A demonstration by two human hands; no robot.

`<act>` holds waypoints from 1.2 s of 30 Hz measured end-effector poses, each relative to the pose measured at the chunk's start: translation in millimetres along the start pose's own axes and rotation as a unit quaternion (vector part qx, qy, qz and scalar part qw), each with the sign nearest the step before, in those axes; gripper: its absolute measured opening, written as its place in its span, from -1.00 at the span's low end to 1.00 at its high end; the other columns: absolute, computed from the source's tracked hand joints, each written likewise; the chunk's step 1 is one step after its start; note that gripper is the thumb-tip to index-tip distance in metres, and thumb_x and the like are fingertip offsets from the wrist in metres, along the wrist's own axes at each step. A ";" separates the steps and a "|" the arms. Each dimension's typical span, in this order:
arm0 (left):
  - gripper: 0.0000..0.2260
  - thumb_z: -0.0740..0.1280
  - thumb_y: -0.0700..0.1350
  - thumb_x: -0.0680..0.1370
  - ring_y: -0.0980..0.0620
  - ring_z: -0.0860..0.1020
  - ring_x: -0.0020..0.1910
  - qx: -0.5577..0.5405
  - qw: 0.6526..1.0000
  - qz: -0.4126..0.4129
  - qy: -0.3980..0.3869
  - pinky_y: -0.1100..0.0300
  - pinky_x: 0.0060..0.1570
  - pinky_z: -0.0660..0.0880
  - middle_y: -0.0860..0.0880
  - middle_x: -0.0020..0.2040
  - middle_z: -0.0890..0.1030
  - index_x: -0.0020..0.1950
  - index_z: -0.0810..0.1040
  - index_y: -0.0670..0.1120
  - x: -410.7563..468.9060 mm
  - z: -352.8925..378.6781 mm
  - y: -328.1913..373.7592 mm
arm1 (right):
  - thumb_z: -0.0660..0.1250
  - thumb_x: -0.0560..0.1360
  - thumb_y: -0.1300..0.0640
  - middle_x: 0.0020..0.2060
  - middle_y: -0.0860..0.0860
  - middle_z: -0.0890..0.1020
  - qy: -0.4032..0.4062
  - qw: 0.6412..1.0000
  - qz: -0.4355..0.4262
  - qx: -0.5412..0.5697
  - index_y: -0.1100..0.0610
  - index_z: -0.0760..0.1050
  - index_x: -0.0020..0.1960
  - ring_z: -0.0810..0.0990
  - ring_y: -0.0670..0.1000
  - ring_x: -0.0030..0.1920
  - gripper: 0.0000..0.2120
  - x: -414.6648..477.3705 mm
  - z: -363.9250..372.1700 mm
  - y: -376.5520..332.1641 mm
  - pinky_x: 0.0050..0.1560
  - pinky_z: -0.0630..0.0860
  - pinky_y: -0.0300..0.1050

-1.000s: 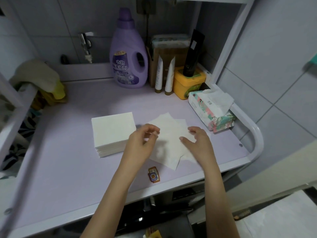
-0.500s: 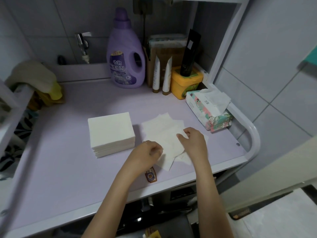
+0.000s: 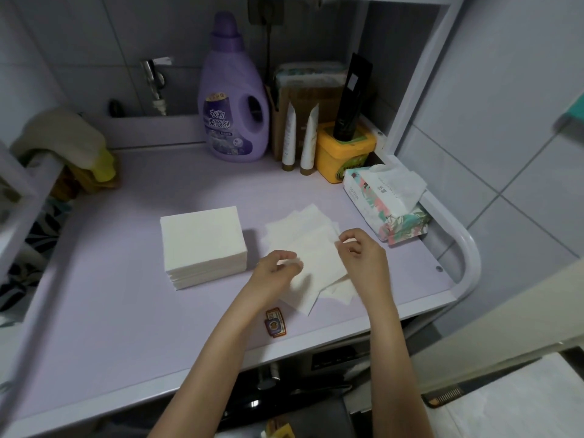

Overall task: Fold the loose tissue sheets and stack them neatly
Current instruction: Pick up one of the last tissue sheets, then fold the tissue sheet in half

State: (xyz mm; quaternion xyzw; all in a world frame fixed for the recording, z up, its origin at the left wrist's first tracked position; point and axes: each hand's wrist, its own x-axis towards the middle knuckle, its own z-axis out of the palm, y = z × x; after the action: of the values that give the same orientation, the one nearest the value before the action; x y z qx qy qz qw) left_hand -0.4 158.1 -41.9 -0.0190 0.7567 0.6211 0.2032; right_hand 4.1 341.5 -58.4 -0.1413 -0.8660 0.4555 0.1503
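A neat stack of folded white tissues (image 3: 203, 245) stands on the lilac tabletop (image 3: 110, 311), left of centre. To its right lie several loose white tissue sheets (image 3: 311, 248), overlapping and askew. My left hand (image 3: 275, 273) pinches the left edge of the top sheet between thumb and fingertips. My right hand (image 3: 363, 257) pinches the same sheet at its right edge, fingers curled. Both hands sit low over the loose pile, which they partly hide.
A floral tissue pack (image 3: 387, 203) with a sheet sticking out lies at the right rim. At the back stand a purple detergent bottle (image 3: 232, 99), two tubes (image 3: 298, 140) and a yellow tub (image 3: 344, 150). A small orange label (image 3: 275, 322) lies near the front edge. Cloths (image 3: 66, 143) hang at left.
Both hands dropped toward the near edge of the loose pile, then moved back up and apart; each now pinches an edge of the top sheet.
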 end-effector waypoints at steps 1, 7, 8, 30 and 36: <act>-0.80 0.31 -0.06 0.58 0.08 0.48 0.08 -0.007 1.000 -0.002 0.002 0.19 0.10 0.44 -0.02 0.21 0.50 0.19 0.50 0.02 -0.3 1.2 1.3 | 0.36 0.49 0.08 -0.25 -0.20 0.61 0.001 1.000 -0.004 0.015 -0.10 0.48 -0.13 0.61 -0.10 -0.14 -0.90 0.6 -2.1 2.4 -0.09 0.56 0.03; -0.74 0.30 -0.14 0.58 0.09 0.42 0.20 -0.008 1.000 0.016 0.014 0.35 -0.07 0.33 -0.04 0.31 0.46 0.27 0.51 -0.04 0.5 11.3 5.9 | 0.39 0.49 0.22 0.17 -0.19 0.55 0.004 0.993 -0.116 -0.016 0.00 0.53 -0.12 0.45 -0.21 0.19 -0.88 3.0 -9.5 12.5 0.09 0.37 -0.39; -0.74 0.30 -0.15 0.58 0.13 0.42 0.19 -0.016 1.000 0.018 0.011 0.37 -0.07 0.32 -0.02 0.32 0.46 0.27 0.50 -0.04 0.5 11.8 6.5 | 0.39 0.48 0.22 0.12 -0.18 0.58 0.012 0.992 -0.123 -0.005 0.01 0.53 -0.11 0.47 -0.18 0.17 -0.87 2.6 -9.5 13.2 0.10 0.39 -0.34; -0.53 0.28 -0.45 0.51 0.20 0.55 -0.06 -0.090 0.947 0.304 0.045 0.31 -0.07 0.51 0.00 0.03 0.53 0.32 0.39 -0.03 -32.6 -19.6 41.0 | 0.37 0.40 0.08 -0.08 0.02 0.71 -0.227 0.891 -0.029 0.392 0.10 0.52 0.20 0.65 -0.04 -0.07 -0.62 -10.9 -29.1 -40.8 -0.08 0.55 -0.23; -0.42 0.24 -0.36 0.51 -0.02 0.43 0.30 -0.036 0.941 0.337 0.006 0.11 0.18 0.47 0.10 0.37 0.40 0.44 0.31 0.11 -44.6 -42.5 39.6 | 0.23 0.49 0.23 -0.18 -0.05 0.71 -0.242 0.901 -0.098 0.348 0.05 0.51 0.16 0.64 -0.11 -0.15 -0.73 -14.3 -25.5 -60.2 -0.15 0.53 -0.28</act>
State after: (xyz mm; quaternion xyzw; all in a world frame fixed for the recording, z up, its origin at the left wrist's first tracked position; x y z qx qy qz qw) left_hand 17.2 116.9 16.0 0.2263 0.6974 0.6796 -0.0231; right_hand 20.6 322.3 3.5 0.1199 -0.6719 0.7306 0.0197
